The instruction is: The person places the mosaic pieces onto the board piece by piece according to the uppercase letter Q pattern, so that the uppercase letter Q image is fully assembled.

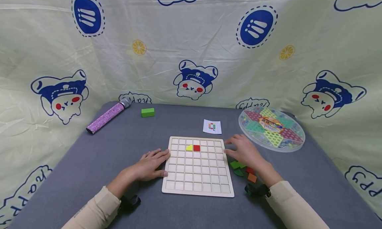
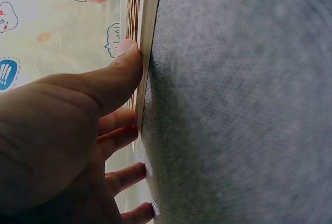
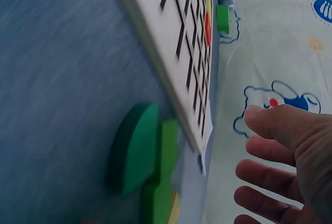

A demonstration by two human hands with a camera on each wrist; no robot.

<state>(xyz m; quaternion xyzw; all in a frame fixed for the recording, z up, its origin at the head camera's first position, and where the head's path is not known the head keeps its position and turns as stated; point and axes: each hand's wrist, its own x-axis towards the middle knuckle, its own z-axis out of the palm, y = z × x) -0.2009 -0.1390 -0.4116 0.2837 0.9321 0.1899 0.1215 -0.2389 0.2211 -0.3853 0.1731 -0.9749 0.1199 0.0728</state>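
A pale wooden grid board (image 1: 197, 178) lies on the table in the head view. Side by side in one of its upper rows sit a yellow piece (image 1: 189, 147) and a red square (image 1: 196, 148). My left hand (image 1: 153, 166) touches the board's left edge, thumb and fingers extended; the left wrist view shows the thumb (image 2: 129, 60) against its side. Beside the upper right edge hovers my right hand (image 1: 245, 150), fingers loosely bent with nothing between them. Below it lie loose green blocks (image 1: 235, 164), a dark green rounded piece (image 3: 137, 149), a red block (image 1: 250, 170) and an orange block (image 1: 252, 178).
A small card with a coloured pattern (image 1: 212, 126) lies behind the board. A round, clear-rimmed game case (image 1: 272, 129) rests at the back right. Toward the back left are a purple glittery microphone (image 1: 107, 118) and a green block (image 1: 148, 112). A printed cloth hangs behind the table.
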